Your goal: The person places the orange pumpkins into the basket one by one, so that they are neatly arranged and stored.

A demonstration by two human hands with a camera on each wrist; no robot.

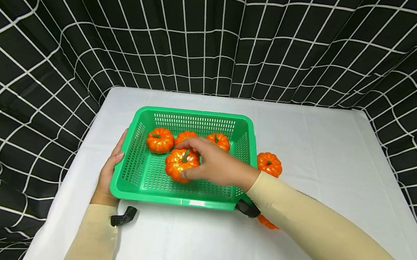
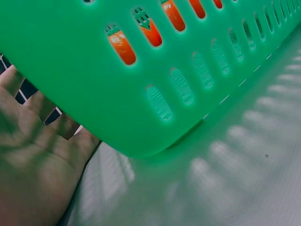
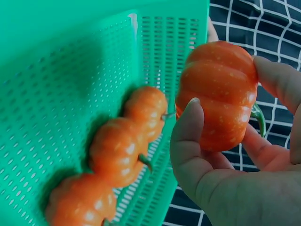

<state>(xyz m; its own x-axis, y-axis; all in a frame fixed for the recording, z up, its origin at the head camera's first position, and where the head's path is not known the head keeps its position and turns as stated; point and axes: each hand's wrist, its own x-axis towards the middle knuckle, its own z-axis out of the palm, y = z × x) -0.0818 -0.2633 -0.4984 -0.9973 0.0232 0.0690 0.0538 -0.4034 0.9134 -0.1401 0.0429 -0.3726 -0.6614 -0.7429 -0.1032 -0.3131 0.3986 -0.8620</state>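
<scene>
My right hand (image 1: pixel 216 163) pinches a small orange pumpkin (image 1: pixel 175 167) with a green stem, thumb on one side and fingers on the other. It holds this pumpkin over the green basket (image 1: pixel 177 200), and the right wrist view shows it above the others. Inside the basket lie three more pumpkins: one at the left (image 1: pixel 159 143), one in the middle (image 1: pixel 186 136) partly covered by my fingers, and one at the right (image 1: pixel 220 140). At the basket's left side, my left hand (image 1: pixel 108 174) grips the rim, thumb on top and fingers along the outer wall.
Right of the basket, a pumpkin (image 1: pixel 269 162) lies on the white tablecloth (image 1: pixel 324 160). Another pumpkin (image 1: pixel 268 223) shows partly from under my right forearm. A black curtain (image 1: pixel 219 32) with white grid lines stands behind and at both sides of the table.
</scene>
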